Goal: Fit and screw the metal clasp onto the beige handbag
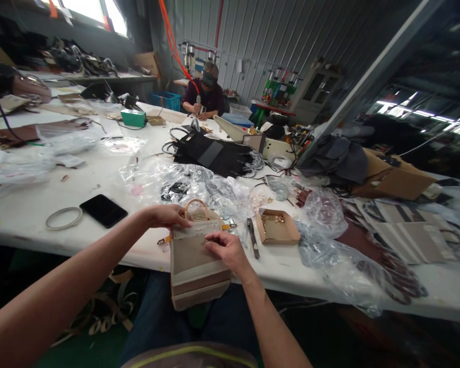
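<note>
Left fingers (181, 219), right fingers (216, 238) — on beige bag (189, 254)

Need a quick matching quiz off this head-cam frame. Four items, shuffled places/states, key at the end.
Things:
1. dark phone
2. left hand
3. shallow cardboard box
4. right hand

Places/states:
A. beside the handle at the top of the bag
B. contains loose gold-coloured pieces
C. at the middle of the bag's broad side
D. next to a pale ring

Pairs: 1-D, 2-A, 3-B, 4-C
</note>
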### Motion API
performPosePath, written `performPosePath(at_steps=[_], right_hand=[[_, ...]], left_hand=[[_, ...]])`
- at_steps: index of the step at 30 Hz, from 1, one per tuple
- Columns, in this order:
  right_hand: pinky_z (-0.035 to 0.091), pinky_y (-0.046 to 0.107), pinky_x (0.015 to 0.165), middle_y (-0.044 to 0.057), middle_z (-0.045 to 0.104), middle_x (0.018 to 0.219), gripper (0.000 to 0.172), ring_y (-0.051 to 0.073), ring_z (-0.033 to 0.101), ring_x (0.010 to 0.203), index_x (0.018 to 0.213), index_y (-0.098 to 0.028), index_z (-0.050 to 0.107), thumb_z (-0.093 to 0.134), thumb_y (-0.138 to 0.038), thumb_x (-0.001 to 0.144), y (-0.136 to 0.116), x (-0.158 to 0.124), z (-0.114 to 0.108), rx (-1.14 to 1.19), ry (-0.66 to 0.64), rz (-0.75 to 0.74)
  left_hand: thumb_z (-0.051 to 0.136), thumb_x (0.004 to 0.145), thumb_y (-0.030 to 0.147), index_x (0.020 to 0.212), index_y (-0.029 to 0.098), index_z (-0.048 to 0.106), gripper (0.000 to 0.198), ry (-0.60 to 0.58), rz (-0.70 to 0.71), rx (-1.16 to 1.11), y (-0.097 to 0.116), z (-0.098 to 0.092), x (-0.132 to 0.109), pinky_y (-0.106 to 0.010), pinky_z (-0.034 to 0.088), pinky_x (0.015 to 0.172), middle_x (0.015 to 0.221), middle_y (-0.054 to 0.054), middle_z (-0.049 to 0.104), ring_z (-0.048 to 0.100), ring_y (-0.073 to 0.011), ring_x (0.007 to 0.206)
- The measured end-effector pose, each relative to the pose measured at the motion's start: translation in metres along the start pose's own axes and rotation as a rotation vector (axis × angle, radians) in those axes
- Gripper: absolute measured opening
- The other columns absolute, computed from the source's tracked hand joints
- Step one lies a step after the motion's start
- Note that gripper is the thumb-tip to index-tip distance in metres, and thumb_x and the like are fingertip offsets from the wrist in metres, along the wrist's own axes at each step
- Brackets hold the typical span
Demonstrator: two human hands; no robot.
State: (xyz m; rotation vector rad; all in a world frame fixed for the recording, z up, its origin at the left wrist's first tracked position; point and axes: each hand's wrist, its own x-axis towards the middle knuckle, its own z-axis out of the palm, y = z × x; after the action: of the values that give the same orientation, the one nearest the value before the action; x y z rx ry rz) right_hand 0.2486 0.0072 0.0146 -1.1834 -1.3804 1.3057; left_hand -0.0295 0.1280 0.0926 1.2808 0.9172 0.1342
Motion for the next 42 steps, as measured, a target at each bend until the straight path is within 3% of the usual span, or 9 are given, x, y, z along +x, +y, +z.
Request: performPosePath(at_steps=[3, 5, 9, 14, 17, 25, 29, 33, 42], right_hand=[[0.054, 0.028, 0.076, 0.003, 0.084, 0.096, 0.033, 0.020, 0.072, 0.084, 0.109, -0.023, 0.090, 0.095, -0.044, 0.084, 0.001, 0.000, 0.000, -0.006, 0.001, -0.013], [0.054, 0.028, 0.076, 0.004, 0.084, 0.095, 0.033, 0.019, 0.072, 0.084, 0.109, -0.021, 0.090, 0.095, -0.043, 0.085, 0.002, 0.001, 0.000, 0.000, -0.002, -0.016], [0.056, 0.028, 0.076, 0.005, 0.085, 0.096, 0.035, 0.020, 0.074, 0.084, 0.111, -0.020, 0.090, 0.095, -0.043, 0.084, 0.004, 0.002, 0.001, 0.005, -0.010, -0.007], [0.057, 0.028, 0.076, 0.006, 0.086, 0.097, 0.036, 0.020, 0.076, 0.084, 0.109, -0.020, 0.091, 0.097, -0.043, 0.082, -0.002, 0.003, 0.001, 0.014, -0.031, 0.017], [0.058, 0.028, 0.077, 0.006, 0.086, 0.098, 0.037, 0.020, 0.076, 0.085, 0.109, -0.021, 0.092, 0.098, -0.043, 0.080, -0.006, 0.004, 0.000, 0.026, -0.034, 0.045], [0.062, 0.038, 0.092, 0.008, 0.088, 0.105, 0.030, 0.027, 0.080, 0.097, 0.109, -0.022, 0.093, 0.092, -0.041, 0.086, -0.015, 0.009, -0.006, -0.083, -0.103, 0.021], [0.059, 0.036, 0.095, 0.006, 0.086, 0.110, 0.015, 0.025, 0.078, 0.106, 0.104, -0.024, 0.092, 0.081, -0.028, 0.095, -0.047, 0.018, -0.010, -0.277, -0.143, -0.188], [0.056, 0.034, 0.093, 0.006, 0.082, 0.108, 0.018, 0.023, 0.074, 0.103, 0.102, -0.023, 0.085, 0.068, -0.017, 0.103, -0.072, 0.032, -0.006, -0.518, -0.126, -0.389], [0.056, 0.035, 0.090, 0.008, 0.078, 0.105, 0.023, 0.025, 0.075, 0.099, 0.107, -0.024, 0.086, 0.067, -0.013, 0.106, -0.048, 0.041, 0.003, -0.697, -0.074, -0.520]], left_hand=[[0.107, 0.063, 0.049, 0.110, 0.015, 0.086, 0.062, -0.138, 0.013, -0.071, -0.003, 0.003, 0.011, -0.036, 0.063, 0.087, 0.116, -0.015, 0.084, 0.078, -0.0308, 0.098], [0.106, 0.063, 0.041, 0.112, 0.015, 0.087, 0.058, -0.162, -0.006, -0.092, -0.005, 0.007, 0.019, -0.035, 0.065, 0.084, 0.115, -0.014, 0.085, 0.080, -0.0310, 0.096], [0.103, 0.059, 0.034, 0.102, 0.014, 0.088, 0.050, -0.134, -0.041, -0.121, -0.015, 0.015, 0.030, -0.036, 0.067, 0.074, 0.102, -0.014, 0.086, 0.080, -0.0310, 0.084], [0.105, 0.064, 0.040, 0.106, 0.015, 0.087, 0.051, -0.163, 0.043, -0.139, -0.031, 0.013, 0.023, -0.034, 0.068, 0.076, 0.103, -0.014, 0.086, 0.081, -0.0299, 0.085], [0.103, 0.063, 0.035, 0.102, 0.015, 0.088, 0.047, -0.148, 0.041, -0.163, -0.036, 0.014, 0.020, -0.032, 0.067, 0.074, 0.101, -0.013, 0.085, 0.080, -0.0290, 0.083], [0.095, 0.055, 0.024, 0.103, 0.016, 0.087, 0.049, -0.099, -0.029, -0.184, -0.037, 0.019, 0.031, -0.037, 0.068, 0.070, 0.097, -0.013, 0.085, 0.079, -0.0313, 0.078], [0.094, 0.054, 0.023, 0.096, 0.016, 0.087, 0.043, -0.067, -0.015, -0.183, -0.037, 0.022, 0.030, -0.034, 0.066, 0.067, 0.095, -0.011, 0.085, 0.079, -0.0305, 0.080], [0.092, 0.053, 0.022, 0.092, 0.015, 0.086, 0.040, -0.032, -0.002, -0.189, -0.038, 0.024, 0.027, -0.034, 0.066, 0.066, 0.089, -0.010, 0.083, 0.078, -0.0301, 0.078], [0.088, 0.053, 0.022, 0.089, 0.016, 0.086, 0.037, -0.039, 0.023, -0.198, -0.045, 0.021, 0.033, -0.034, 0.065, 0.061, 0.087, -0.011, 0.083, 0.075, -0.0289, 0.070]])
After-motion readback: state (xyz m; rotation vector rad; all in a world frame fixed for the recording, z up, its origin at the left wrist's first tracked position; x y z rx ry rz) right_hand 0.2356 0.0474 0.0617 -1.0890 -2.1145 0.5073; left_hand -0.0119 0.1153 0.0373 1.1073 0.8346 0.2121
